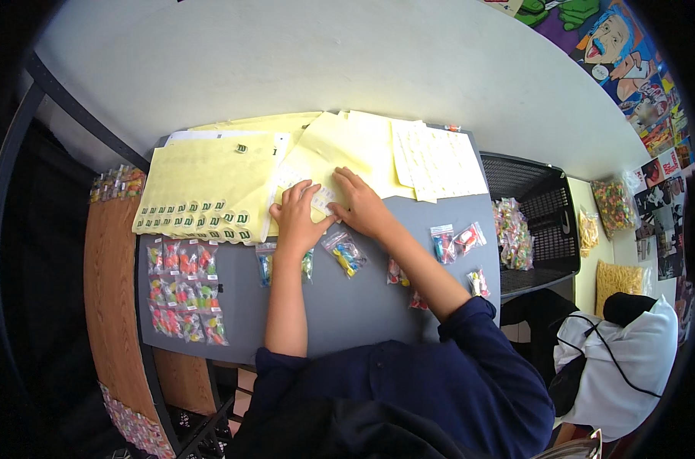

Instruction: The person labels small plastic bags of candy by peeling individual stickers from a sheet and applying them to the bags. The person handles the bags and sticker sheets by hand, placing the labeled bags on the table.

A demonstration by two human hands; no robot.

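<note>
Both hands meet over a small white label sheet [324,197] with rows of print, lying on larger yellow backing paper [324,140]. My left hand [297,213] rests on the sheet's left part with fingers spread. My right hand [360,205] is at its right end, its thumb close to my left thumb. Whether either pinches a label is hidden. Just below them lies a clear zip bag of wrapped candies [345,255]. Another candy bag [265,264] is partly covered by my left wrist. More bags, including a red and blue one [443,244], lie by my right forearm.
Yellow sticker sheets [204,178] with round green-marked stickers cover the table's back left. Candy bags [182,290] stand in rows at left. White label sheets [439,160] lie at back right. Beyond the grey table [359,315] are a black crate [545,229] and a wooden shelf [113,287].
</note>
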